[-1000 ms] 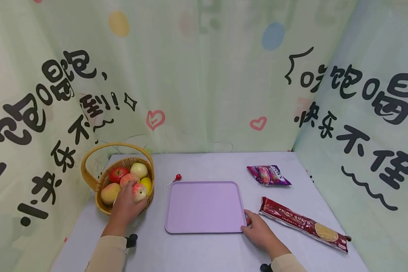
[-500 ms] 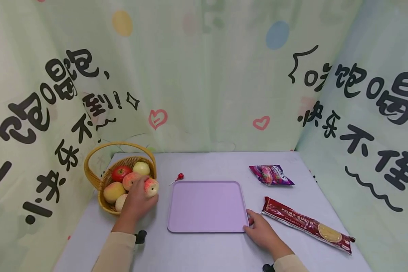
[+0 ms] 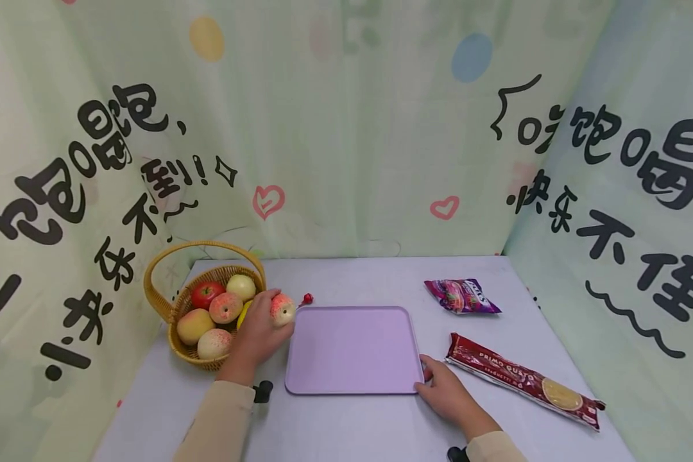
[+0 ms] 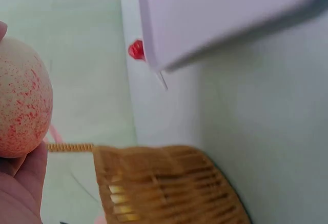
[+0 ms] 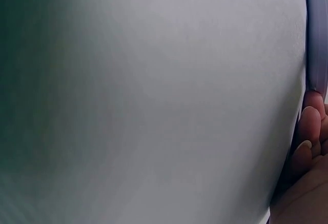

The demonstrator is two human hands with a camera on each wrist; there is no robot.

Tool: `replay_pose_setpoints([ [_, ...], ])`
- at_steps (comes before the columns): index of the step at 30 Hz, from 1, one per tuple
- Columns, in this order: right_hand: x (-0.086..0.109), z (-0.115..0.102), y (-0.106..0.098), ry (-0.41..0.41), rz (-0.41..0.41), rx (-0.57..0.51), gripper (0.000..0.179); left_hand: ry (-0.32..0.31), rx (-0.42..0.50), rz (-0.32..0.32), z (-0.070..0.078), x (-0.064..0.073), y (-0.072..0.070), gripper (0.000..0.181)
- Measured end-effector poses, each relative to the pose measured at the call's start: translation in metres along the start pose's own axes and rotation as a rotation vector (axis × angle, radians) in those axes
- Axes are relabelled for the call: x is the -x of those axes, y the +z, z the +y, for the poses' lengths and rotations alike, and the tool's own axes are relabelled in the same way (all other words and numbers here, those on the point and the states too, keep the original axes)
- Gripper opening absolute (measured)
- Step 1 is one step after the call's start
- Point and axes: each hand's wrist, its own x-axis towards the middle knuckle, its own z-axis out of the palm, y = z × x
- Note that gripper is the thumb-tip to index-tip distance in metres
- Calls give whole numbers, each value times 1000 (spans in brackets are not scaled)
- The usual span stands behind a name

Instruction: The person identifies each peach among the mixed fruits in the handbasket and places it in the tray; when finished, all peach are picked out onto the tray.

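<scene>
Tray: the lilac tray [image 3: 352, 353] lies flat on the white desk [image 3: 323, 430] and serves as the landmark.
Held peach: the speckled peach [image 3: 283, 310] is out of the basket, just left of the tray's back left corner.
Left hand: the left hand [image 3: 260, 337] is left of the tray, its fingers [image 3: 267, 297] curled round the peach, which sits within their grip on the side toward the tray.
Right hand: the right hand [image 3: 443, 390] is at the tray's right edge near the front corner, pinching the rim.
Basket: the wicker basket [image 4: 164, 167] stands left of the tray, its handle arching up.
Fruit inside: a red fruit [image 3: 206, 294], a pale fruit [image 3: 240, 287], three more peaches [image 3: 226, 308] and a yellow fruit [image 3: 243, 314] partly hidden by the hand.
Red bauble on a stick: the bauble [image 3: 307, 299] lies just behind the tray's back left corner.
Snack bag: the purple bag [image 3: 462, 296] lies right of the tray, toward the back.
Spaghetti: the dark red packet [image 3: 522, 380] lies slantwise right of the tray.
</scene>
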Motion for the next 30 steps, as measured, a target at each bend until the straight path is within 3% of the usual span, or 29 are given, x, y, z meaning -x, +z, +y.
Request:
replay_pose_setpoints([
  [16,-2,2,2,16,-3,-3,68,31,44,-30,17,-10,35,69],
  [24,-3,3,1,11,2,-3,67,-4,126,-86,13,-12,54,74],
  [30,-4,4,1,3,-7,-9,68,-38,121,-114,8,-13,65,75],
])
